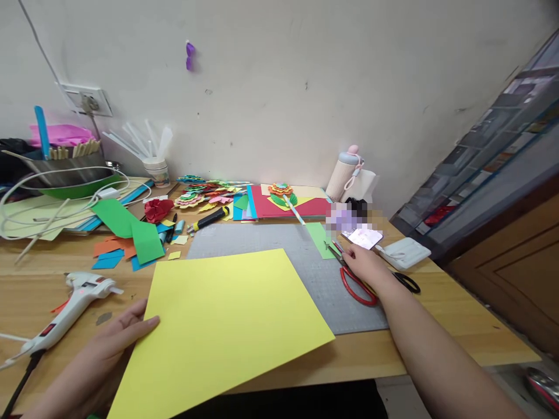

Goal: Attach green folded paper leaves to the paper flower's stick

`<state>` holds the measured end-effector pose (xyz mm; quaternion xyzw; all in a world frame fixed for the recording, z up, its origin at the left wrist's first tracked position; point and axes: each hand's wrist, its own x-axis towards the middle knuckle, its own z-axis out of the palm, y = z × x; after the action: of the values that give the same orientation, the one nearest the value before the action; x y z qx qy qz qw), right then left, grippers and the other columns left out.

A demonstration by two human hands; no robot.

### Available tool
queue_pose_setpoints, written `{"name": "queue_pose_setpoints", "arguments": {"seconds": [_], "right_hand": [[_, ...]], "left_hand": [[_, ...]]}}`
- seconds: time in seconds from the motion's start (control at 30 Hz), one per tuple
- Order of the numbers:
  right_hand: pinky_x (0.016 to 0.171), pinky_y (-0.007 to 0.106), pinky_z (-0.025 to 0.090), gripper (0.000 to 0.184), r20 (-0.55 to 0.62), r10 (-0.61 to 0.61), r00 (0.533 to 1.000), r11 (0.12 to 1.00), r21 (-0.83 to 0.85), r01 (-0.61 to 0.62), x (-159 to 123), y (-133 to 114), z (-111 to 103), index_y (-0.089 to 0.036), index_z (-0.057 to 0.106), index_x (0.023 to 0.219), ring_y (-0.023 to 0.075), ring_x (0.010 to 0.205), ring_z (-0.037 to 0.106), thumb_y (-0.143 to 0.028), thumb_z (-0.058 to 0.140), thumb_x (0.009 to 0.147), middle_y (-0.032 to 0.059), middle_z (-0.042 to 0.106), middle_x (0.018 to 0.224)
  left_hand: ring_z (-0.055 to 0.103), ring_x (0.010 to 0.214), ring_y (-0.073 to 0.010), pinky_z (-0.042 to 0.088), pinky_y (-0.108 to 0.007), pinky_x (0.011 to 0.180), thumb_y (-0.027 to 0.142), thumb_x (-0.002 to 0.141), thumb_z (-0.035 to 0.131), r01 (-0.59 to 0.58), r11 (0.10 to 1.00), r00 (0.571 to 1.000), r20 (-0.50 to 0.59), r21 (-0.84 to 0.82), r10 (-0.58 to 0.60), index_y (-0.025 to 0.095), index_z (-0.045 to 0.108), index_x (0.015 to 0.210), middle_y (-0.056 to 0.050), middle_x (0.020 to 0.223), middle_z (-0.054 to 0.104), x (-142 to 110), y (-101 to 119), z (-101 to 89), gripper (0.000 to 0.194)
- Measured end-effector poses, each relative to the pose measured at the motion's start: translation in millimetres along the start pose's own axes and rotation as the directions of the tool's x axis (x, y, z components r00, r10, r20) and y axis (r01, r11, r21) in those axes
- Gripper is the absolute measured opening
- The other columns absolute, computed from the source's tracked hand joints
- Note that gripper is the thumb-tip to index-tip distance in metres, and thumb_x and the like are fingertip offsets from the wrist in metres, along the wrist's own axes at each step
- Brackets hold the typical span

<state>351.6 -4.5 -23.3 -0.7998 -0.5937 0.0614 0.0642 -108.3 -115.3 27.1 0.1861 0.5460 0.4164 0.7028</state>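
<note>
My left hand (126,334) grips the left edge of a large yellow paper sheet (222,314), thumb on top and fingers behind. The sheet is tilted above the table's front edge and covers part of the grey cutting mat (257,235). On the mat's right side, my right hand (360,265) has its fingers closed around a thin pencil-like stick (336,245), mostly hidden by the hand. Red-handled scissors (356,291) lie beside and partly under that hand. A green paper strip (319,240) lies just left of the scissor tips.
A white glue gun (72,308) with its cord lies at left, near green paper pieces (131,230). Behind the mat are a utility knife (210,219), a paper flower (282,195) and stacked coloured paper (262,203). A bottle (345,174), black-handled scissors (407,282) and white case (406,253) stand right.
</note>
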Motion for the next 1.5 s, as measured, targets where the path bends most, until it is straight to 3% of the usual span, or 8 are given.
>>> {"name": "queue_pose_setpoints", "arguments": {"seconds": [0.43,0.67,0.77,0.9,1.0,1.27,1.37,1.5], "right_hand": [[0.059,0.029,0.036,0.025,0.074,0.036,0.997,0.999,-0.039,-0.033,-3,12,-9,-0.017,0.059,0.08,0.0249,0.082,0.061,-0.035,0.043,0.086,0.0129,0.066,0.089],[0.064,0.029,0.038,0.024,0.063,0.035,0.997,0.999,-0.039,-0.032,4,22,-6,-0.016,0.058,0.082,0.0243,0.084,0.06,-0.032,0.042,0.086,0.0137,0.065,0.093],[0.063,0.03,0.039,0.028,0.029,0.045,0.999,0.998,-0.034,-0.044,2,25,-5,-0.017,0.057,0.082,0.0249,0.083,0.06,-0.039,0.04,0.086,0.0135,0.064,0.092],[0.068,0.031,0.041,0.03,-0.089,-0.092,0.992,0.996,0.004,0.092,-17,25,-6,-0.02,0.053,0.086,0.0247,0.087,0.059,-0.048,0.045,0.082,0.0108,0.062,0.093],[0.067,0.032,0.043,0.024,0.036,-0.146,0.989,0.989,0.039,0.144,-40,24,-3,-0.022,0.053,0.087,0.0252,0.085,0.06,-0.045,0.05,0.079,0.0095,0.063,0.093],[0.078,0.037,0.047,0.035,-0.085,-0.138,0.987,0.967,0.203,0.153,-82,45,18,-0.015,0.05,0.108,0.0267,0.092,0.059,-0.038,0.041,0.083,0.0145,0.062,0.102],[0.068,0.035,0.05,0.038,-0.114,-0.05,0.992,0.971,0.227,0.076,-93,59,12,-0.015,0.052,0.106,0.0249,0.08,0.062,-0.043,0.042,0.082,0.0127,0.064,0.091],[0.069,0.038,0.05,0.033,-0.117,-0.03,0.993,0.989,0.142,0.047,-96,85,4,-0.018,0.059,0.092,0.0276,0.083,0.063,-0.045,0.046,0.078,0.0128,0.066,0.092]], "left_hand": [[0.058,0.097,-0.0413,0.057,-0.048,0.073,0.012,0.04,0.084,0.031,0.999,0.999,-0.012,-0.042,-0.032,0.043,0.032,0.135,-0.005,0.114,0.061,1,2,1.1,0.113],[0.051,0.107,-0.0443,0.05,-0.058,0.084,0.002,0.033,0.082,0.106,0.994,0.994,-0.025,-0.005,-0.106,0.045,0.019,0.139,-0.003,0.118,0.06,23,0,-18.8,0.13],[0.05,0.109,-0.0432,0.05,-0.058,0.085,0.01,0.039,0.083,0.082,0.997,0.996,-0.034,0.004,-0.082,0.046,0.018,0.139,-0.001,0.12,0.058,34,-1,-16.3,0.124],[0.05,0.109,-0.0435,0.049,-0.058,0.086,0.014,0.039,0.084,0.102,0.995,0.994,-0.038,0.002,-0.101,0.045,0.018,0.14,-0.003,0.119,0.059,46,8,-2.6,0.124],[0.051,0.109,-0.0428,0.049,-0.056,0.087,0.011,0.04,0.083,0.116,0.993,0.993,0.012,0.023,-0.117,0.043,0.02,0.139,-0.004,0.12,0.059,55,20,7.5,0.122],[0.062,0.097,-0.0367,0.053,-0.051,0.08,0.02,0.056,0.079,0.158,0.977,0.979,0.103,0.146,-0.174,0.037,0.023,0.141,-0.003,0.119,0.062,58,36,36.8,0.104],[0.064,0.094,-0.0349,0.054,-0.049,0.081,0.025,0.055,0.08,0.166,0.978,0.979,0.095,0.128,-0.179,0.036,0.022,0.141,-0.002,0.114,0.065,60,32,35.6,0.104],[0.065,0.092,-0.0337,0.056,-0.045,0.078,0.031,0.051,0.083,0.16,0.977,0.984,0.061,0.142,-0.17,0.039,0.024,0.139,0.0,0.112,0.066,65,27,28.0,0.106]]}}
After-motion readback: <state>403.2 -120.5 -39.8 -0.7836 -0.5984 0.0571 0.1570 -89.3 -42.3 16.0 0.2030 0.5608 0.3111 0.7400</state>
